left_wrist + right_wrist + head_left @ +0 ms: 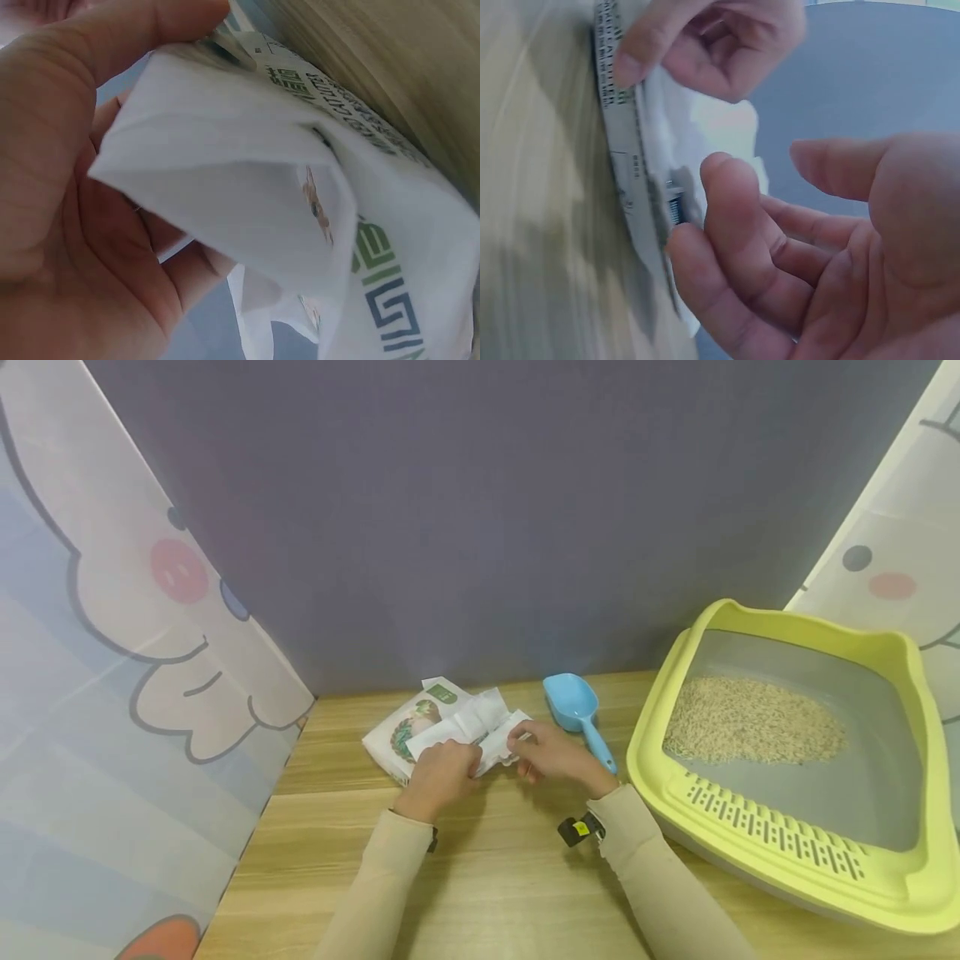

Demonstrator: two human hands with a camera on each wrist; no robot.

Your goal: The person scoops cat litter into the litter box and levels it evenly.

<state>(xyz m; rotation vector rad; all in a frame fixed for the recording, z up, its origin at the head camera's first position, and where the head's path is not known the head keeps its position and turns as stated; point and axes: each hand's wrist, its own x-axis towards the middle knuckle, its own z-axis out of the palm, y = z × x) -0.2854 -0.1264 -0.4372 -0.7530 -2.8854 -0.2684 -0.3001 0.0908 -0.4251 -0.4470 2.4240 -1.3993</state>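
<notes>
A white cat litter bag (388, 742) with green print lies on the wooden table, its upper part folded into loose flaps. My left hand (442, 777) grips the near edge of the bag; in the left wrist view the thumb lies over the white bag (420, 225) and the other fingers are behind it. At the right end of the flaps is my right hand (553, 752). The right wrist view shows this right hand (810, 247) with loosely bent fingers at the bag's edge and the thumb apart from them, nothing held between.
A light blue scoop (572, 700) lies just behind my right hand, handle toward me. To the right stands a yellow litter box (825, 643) with a slotted front ledge and a heap of pale litter (750, 722) inside. A dark grey panel (487, 527) rises behind the table (300, 860).
</notes>
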